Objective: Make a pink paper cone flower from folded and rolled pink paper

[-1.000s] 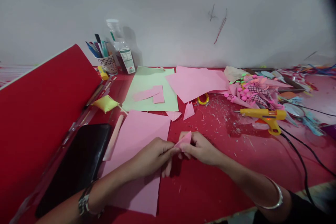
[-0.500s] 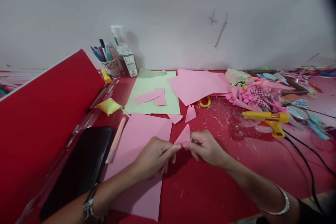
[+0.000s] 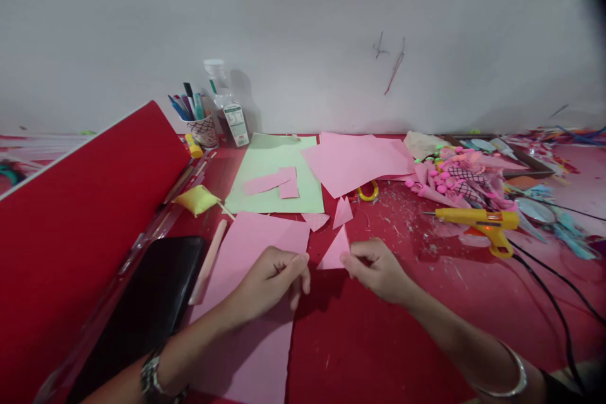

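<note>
R. hand [image 3: 379, 270]: pinching folded pink paper triangle [image 3: 334, 254], rt. edge. L. hand [image 3: 272, 281]: half-curled, empty. Rec.: align edges, crease firmly.

pink triangle [image 3: 334, 251] partly hidden by right hand [image 3: 377, 270], label print [image 3: 236, 124] unreadably small

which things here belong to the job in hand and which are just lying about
Job in hand:
pink triangle, pinched by the right hand
likely the pink sheet beneath the left hand

Probably lying about:
pen cup
labelled bottle
yellow pillow-shaped piece
</note>
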